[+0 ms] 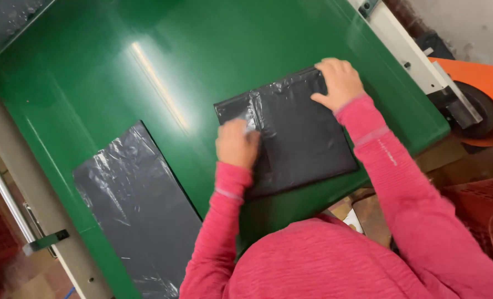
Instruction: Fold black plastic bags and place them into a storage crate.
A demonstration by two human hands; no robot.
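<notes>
A folded stack of black plastic bags (299,133) lies on the shiny green table (146,66) in front of me. My left hand (236,143) is curled on the stack's near left edge, pinching a fold of the plastic. At the stack's far right corner my right hand (340,82) presses down, fingers bent over the edge. Both arms wear pink sleeves.
A second black plastic sheet (138,210) lies flat on the green table at the lower left. A cream metal frame (412,55) borders the table on the right, with an orange roll (492,88) behind it. A red crate (484,210) stands at the lower right.
</notes>
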